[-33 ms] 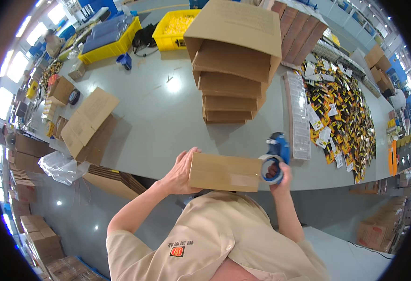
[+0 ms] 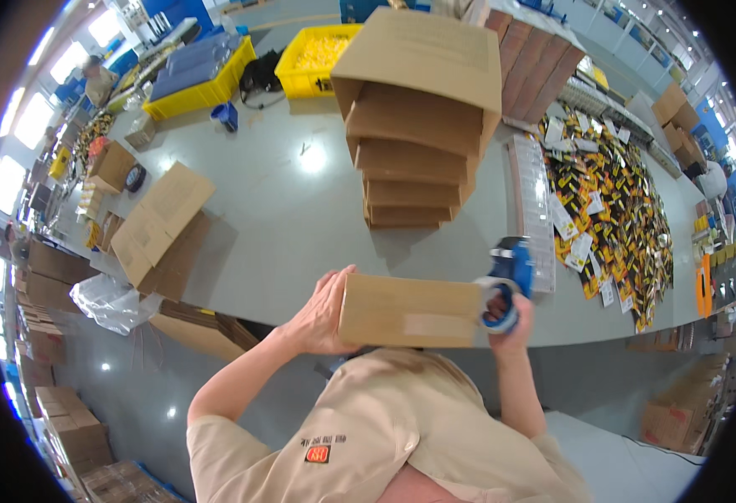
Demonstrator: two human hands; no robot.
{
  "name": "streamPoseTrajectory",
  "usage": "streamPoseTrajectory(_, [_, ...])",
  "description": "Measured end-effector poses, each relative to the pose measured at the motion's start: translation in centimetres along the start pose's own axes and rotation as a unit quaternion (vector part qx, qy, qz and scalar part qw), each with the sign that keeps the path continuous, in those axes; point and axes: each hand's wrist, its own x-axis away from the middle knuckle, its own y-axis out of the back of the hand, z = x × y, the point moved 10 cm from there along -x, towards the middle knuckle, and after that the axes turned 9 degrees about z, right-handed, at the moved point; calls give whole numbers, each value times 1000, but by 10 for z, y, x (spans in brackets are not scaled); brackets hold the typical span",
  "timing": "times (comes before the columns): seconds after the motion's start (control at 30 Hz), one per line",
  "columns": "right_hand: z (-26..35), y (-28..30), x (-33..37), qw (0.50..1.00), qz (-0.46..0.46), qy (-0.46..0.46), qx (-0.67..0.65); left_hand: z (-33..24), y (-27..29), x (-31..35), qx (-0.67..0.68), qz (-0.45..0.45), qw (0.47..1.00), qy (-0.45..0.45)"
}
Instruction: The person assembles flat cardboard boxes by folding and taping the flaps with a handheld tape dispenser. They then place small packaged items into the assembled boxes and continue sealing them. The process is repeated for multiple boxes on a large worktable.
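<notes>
A closed brown cardboard box (image 2: 401, 303) lies across the near edge of the desk (image 2: 276, 226), right in front of the person's torso; whether it rests on that edge or is held just above it cannot be told. It is oblong, its long side running left to right, with a paler, slightly shiny strip (image 2: 437, 325) low on the right half of its facing side.

The left grip (image 2: 322, 314) is closed around the box's left end, fingers stretched along that end and fingertips at the far corner, elbow bent outward. The right grip (image 2: 512, 331) is clasped on a blue tape dispenser (image 2: 513, 258), fingers curled by the tape roll (image 2: 509, 317), which sits at the box's right end; whether it touches the cardboard is unclear. The right forearm rises nearly straight from below.

Beyond the box, grey desk surface stretches to a tall stack of nested open cartons (image 2: 418, 117) and leftward to an open carton (image 2: 163, 222) near the desk's left side. Just right of the dispenser, a long clear plastic tray (image 2: 534, 214) bounds that side, with a wide heap of black-and-yellow packages (image 2: 615, 210) past it. Yellow bins (image 2: 318, 54) stand toward the far side.
</notes>
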Motion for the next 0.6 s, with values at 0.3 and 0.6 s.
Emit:
streamPoseTrajectory(0.3, [144,-76,24,958,45,280,-42,-31,334,-80,448,-188,873,-45])
streamPoseTrajectory(0.6, [32,-4,34,982,4,157,-109,89,356,-202,335,-135,928,89])
